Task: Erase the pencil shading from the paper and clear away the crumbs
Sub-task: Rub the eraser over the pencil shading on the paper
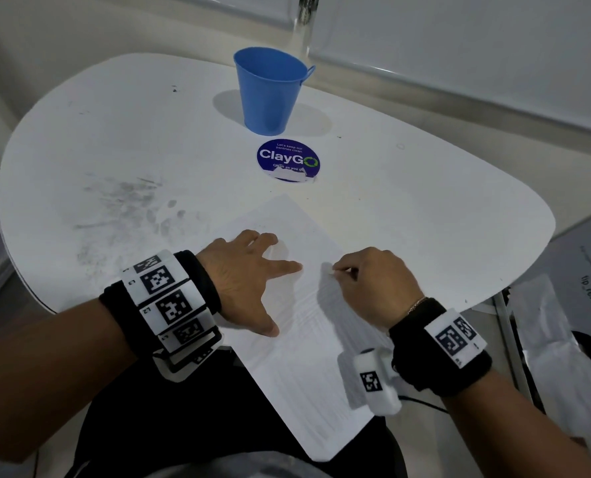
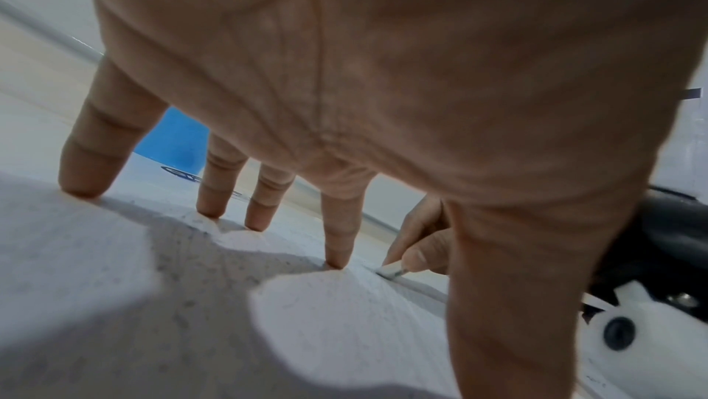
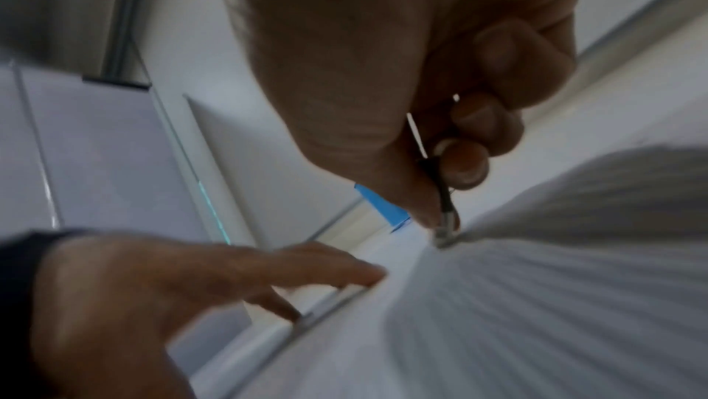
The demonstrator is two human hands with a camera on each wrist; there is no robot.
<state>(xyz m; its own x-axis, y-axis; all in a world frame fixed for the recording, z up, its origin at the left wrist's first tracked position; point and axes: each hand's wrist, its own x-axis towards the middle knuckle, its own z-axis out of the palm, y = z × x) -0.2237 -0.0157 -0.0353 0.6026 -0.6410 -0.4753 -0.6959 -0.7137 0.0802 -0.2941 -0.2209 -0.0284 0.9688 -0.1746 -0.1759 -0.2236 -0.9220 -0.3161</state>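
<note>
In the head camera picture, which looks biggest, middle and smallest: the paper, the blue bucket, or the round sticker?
1. White sheet of paper
2. Blue metal bucket
3. Round blue ClayGo sticker
The paper lies nearer the camera, which enlarges it.

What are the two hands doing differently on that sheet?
The left hand lies spread, straight fingers pressing the paper down; the right hand is curled, pinching a small white eraser against the sheet. The left holds nothing; the right holds the tool. Both wear marker-tagged wristbands and work on the same paper.

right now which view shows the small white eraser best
The left wrist view: the small white eraser shows pinched against the paper. In the head view it is a speck at the right hand; the right wrist view is blurred.
</note>
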